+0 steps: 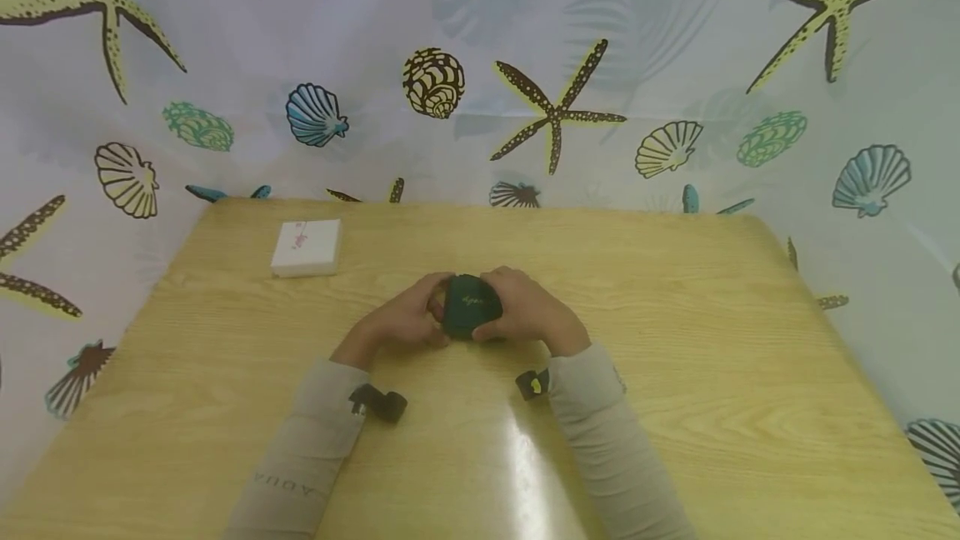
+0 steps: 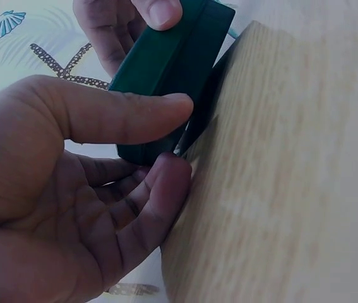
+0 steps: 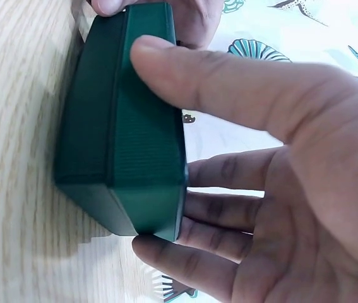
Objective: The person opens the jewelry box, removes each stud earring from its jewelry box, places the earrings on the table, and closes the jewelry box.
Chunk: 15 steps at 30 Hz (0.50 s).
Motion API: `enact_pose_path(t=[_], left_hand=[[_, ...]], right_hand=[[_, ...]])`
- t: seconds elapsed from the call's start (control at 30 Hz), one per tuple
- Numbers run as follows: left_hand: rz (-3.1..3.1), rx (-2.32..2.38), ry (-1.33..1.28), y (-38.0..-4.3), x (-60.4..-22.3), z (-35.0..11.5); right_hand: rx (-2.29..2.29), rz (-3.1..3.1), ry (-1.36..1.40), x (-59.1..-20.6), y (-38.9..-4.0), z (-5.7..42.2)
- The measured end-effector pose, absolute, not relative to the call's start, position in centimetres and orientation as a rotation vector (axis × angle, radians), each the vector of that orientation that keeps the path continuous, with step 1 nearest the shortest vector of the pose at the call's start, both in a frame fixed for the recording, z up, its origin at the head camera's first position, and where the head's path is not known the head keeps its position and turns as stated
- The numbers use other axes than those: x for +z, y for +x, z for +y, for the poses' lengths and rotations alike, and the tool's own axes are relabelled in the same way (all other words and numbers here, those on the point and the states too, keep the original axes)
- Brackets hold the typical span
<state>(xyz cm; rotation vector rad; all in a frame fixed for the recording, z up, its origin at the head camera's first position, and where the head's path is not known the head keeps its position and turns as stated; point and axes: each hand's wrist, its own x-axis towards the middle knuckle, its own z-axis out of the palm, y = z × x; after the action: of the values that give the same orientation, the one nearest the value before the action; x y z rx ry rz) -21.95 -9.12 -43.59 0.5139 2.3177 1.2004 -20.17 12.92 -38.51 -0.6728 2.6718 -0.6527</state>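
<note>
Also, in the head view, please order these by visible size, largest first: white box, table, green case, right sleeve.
1. Table
2. Right sleeve
3. White box and green case: too close to rank, since the case is partly covered.

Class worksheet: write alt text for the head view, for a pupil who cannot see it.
A person's left hand and right hand hold a green box between them at a wood-grain table. A white box lies farther back, to the left. Behind is a backdrop printed with starfish and shells.
</note>
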Motion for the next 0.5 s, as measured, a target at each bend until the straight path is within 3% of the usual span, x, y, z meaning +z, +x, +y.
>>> enact_pose_path(t=[0.5], left_hand=[[2.295,1.258,0.549,-21.74,-44.1,-8.93]], right_hand=[[-0.756,2.677,-0.679,-38.7,-20.35,13.1]])
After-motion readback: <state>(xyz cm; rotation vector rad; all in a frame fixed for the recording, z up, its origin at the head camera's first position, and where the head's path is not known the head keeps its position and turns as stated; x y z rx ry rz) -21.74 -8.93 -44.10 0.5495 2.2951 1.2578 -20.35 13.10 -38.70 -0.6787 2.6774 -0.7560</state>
